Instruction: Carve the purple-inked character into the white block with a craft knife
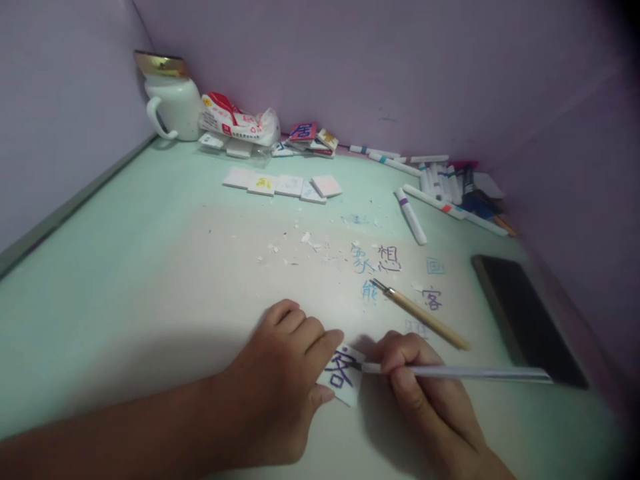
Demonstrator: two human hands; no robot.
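Note:
A small flat white carving block (357, 390) bears a purple Chinese character. My left hand (285, 373) grips its left side, thumb below and fingers above. In my right hand (425, 393) is a slim, pale craft knife (480, 375), pinched near its front end. The dark tip meets the block at the character's right side; how deep it sits cannot be made out. Beyond my right hand lies a wood-handled gouge (425, 318) with a metal tip. White shavings (307, 238) are scattered on the table beyond my left hand.
A dark phone (525, 313) lies at the right. Markers (440, 183), one purple-banded marker (411, 217) nearer, fill the back right. White blocks (287, 185), a tissue pack (240, 120) and a white mug (175, 107) stand toward the back. Handwritten characters (389, 259) mark the tabletop.

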